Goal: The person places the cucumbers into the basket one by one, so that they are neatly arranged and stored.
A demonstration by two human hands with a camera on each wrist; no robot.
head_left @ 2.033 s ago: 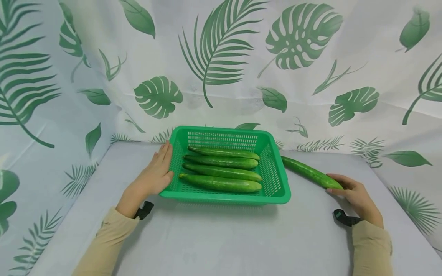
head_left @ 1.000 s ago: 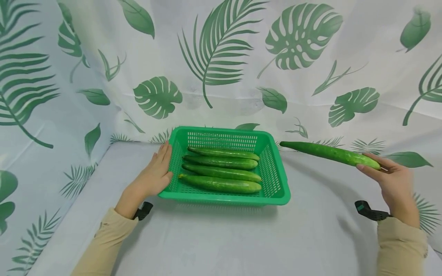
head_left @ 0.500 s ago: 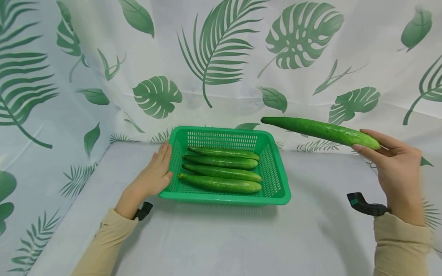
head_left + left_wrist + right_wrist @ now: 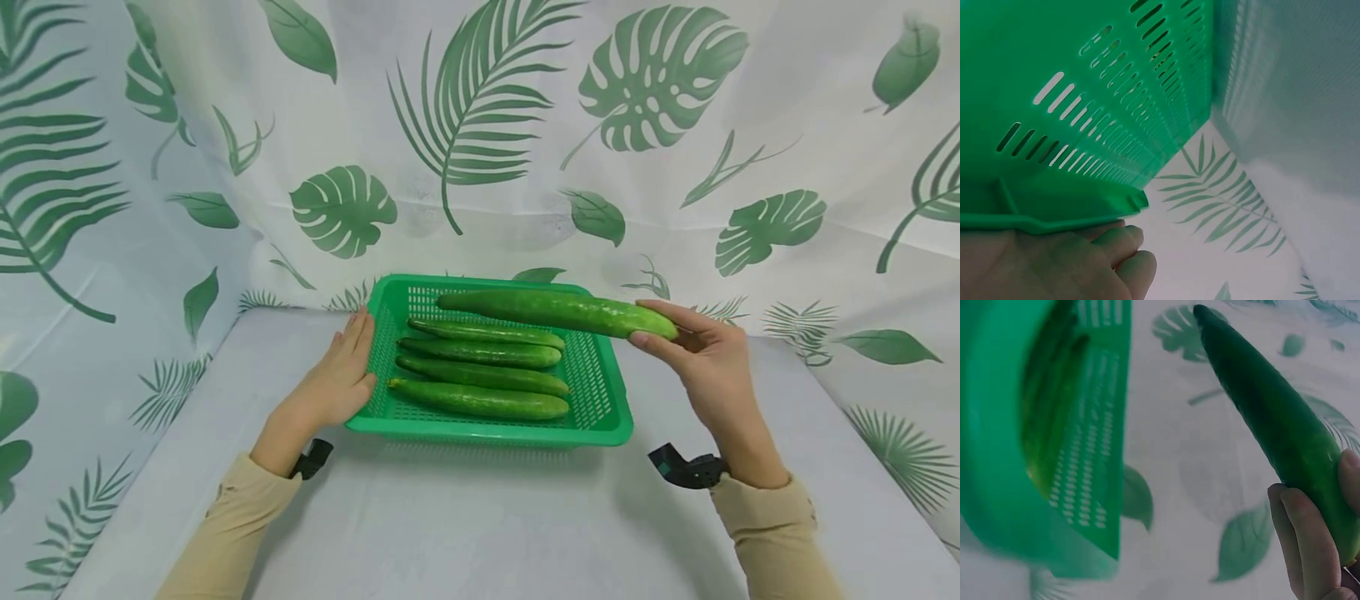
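My right hand [image 4: 708, 358] grips a long cucumber [image 4: 555, 310] by its paler right end. The cucumber is held above the far part of a green slotted plastic basket [image 4: 495, 432], its dark tip pointing left. Several cucumbers [image 4: 480, 400] lie side by side inside the basket. My left hand [image 4: 330, 375] rests with straight fingers against the basket's left side. In the left wrist view, fingers [image 4: 1119, 250] touch the underside of the basket's rim. Seen from the right wrist, fingers [image 4: 1310, 537] and thumb pinch the cucumber's thick end, beside the basket.
The basket stands on a table with a white cover [image 4: 480, 525]. A white curtain [image 4: 517, 225] with green leaf prints hangs behind it and along the left side. Each wrist wears a black camera mount [image 4: 686, 468].
My right hand has lifted the cucumber off the table right of the basket, raised it, then brought it left over the basket. The left hand and the basket have stayed put.
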